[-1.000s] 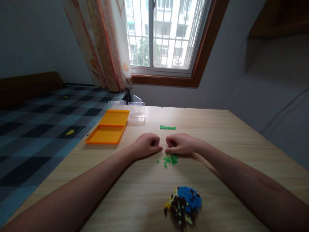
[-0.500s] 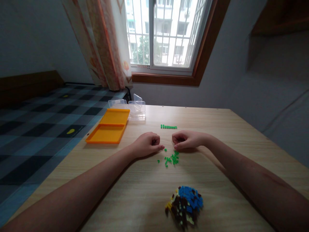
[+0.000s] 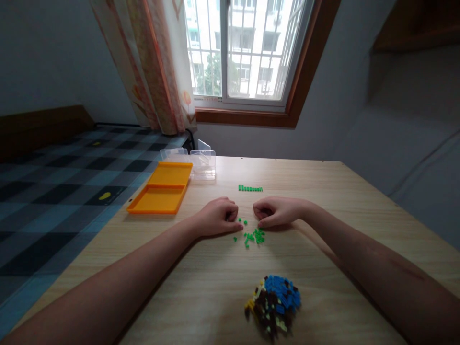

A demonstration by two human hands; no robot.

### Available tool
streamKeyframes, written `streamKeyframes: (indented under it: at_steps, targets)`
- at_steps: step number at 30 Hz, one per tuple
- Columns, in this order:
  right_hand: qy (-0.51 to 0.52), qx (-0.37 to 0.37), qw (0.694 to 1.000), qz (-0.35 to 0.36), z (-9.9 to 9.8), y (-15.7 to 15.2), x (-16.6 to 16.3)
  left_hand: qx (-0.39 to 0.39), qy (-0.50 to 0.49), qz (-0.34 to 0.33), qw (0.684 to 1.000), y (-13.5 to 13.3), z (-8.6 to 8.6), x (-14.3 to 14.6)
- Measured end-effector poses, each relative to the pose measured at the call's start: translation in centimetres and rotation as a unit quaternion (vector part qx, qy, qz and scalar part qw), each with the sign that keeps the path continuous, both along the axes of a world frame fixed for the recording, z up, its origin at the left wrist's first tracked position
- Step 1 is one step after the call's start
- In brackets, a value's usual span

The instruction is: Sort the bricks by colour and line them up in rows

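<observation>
My left hand (image 3: 220, 215) lies on the table with its fingers curled in and the thumb stretched along them. Right beside that thumb tip are two small green bricks (image 3: 242, 221). Opposite it, my right hand (image 3: 278, 211) is also curled closed, its thumb at the upper edge of a loose heap of tiny green bricks (image 3: 259, 236). Whether either hand has a brick inside is hidden by the fingers. Beyond both hands runs a neat row of green bricks (image 3: 250, 189).
Nearer to me sits a mixed pile of blue, brown, cream and yellow bricks (image 3: 275, 304). An opened orange case (image 3: 156, 211) lies on the left of the wooden table (image 3: 201, 287), with clear plastic boxes (image 3: 204, 171) behind it. A checked bed (image 3: 53, 201) adjoins the left edge.
My left thumb has drawn down toward me, and a green brick now shows above it. My right hand has shifted slightly left and down over the heap's upper edge.
</observation>
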State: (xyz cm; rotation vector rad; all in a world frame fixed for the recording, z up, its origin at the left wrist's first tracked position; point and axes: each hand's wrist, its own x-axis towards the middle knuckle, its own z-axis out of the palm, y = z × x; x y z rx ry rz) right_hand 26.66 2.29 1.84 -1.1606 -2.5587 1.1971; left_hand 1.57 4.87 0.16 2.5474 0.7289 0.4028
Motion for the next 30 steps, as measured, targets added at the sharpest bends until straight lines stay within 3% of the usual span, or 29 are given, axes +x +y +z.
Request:
streamKeyframes:
  at_steps: [13,20,30]
  targets:
    - [0.062,-0.077,0.995,-0.004,-0.2,0.5,1.0,-0.012,-0.02,0.01,1.0,0.1,-0.1,0.0]
    - [0.037,-0.009,0.997,0.068,-0.5,1.0,1.4,-0.015,-0.025,0.004,1.0,0.1,-0.1,0.0]
    - [0.033,0.025,0.996,0.08,-0.5,0.8,1.0,-0.011,-0.017,0.012,1.0,0.0,-0.2,0.0]
